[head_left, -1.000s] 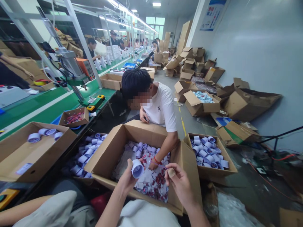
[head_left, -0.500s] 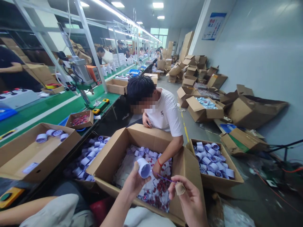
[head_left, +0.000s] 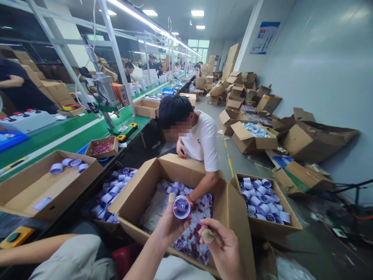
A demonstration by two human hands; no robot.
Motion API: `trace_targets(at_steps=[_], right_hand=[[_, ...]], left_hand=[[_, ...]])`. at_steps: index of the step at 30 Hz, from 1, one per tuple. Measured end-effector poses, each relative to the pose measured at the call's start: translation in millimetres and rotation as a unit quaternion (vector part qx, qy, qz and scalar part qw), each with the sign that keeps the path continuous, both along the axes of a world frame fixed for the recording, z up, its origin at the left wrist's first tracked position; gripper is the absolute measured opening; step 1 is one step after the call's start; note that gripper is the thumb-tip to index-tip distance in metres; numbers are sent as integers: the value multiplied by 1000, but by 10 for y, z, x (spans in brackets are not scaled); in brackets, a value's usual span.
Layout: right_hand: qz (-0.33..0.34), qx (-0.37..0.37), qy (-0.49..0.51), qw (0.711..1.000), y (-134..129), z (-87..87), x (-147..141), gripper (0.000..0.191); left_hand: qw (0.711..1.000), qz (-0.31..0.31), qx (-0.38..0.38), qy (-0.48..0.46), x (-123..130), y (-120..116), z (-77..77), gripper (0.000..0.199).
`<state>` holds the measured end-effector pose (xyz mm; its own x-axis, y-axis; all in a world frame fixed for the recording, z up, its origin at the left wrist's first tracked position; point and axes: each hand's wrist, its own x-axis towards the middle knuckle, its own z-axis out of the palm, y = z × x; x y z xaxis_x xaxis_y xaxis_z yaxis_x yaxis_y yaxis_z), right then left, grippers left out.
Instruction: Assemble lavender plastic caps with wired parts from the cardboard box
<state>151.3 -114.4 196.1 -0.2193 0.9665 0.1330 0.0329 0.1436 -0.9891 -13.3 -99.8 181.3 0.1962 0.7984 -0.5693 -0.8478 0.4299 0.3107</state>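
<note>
Head cam: left hand (head_left: 169, 227) is curled round a lavender plastic cup (head_left: 181, 207), open end facing us, over the big cardboard box (head_left: 140, 177); right hand (head_left: 223, 241) has a thin purplish strand (head_left: 195, 220) pinched, pointing cupward.

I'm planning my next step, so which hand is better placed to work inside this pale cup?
Probably your right hand: it holds a thin purplish piece toward the open pale cup, which your left hand grips.
</note>
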Motion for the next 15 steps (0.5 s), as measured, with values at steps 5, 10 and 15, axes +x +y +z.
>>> trace_targets(at_steps=[5, 10, 15], right_hand=[[-7, 42, -53, 998, 3, -46, -48, 21], [-2, 25, -67, 997, 7, -81, -52, 26], [-32, 42, -107, 993, 19, -75, -68, 26]], left_hand=[[1000, 2, 0, 7, 84, 15, 37, 47], [1000, -9, 7, 19, 128, 15, 54, 45], [999, -31, 23, -3, 188, 5, 47, 46]])
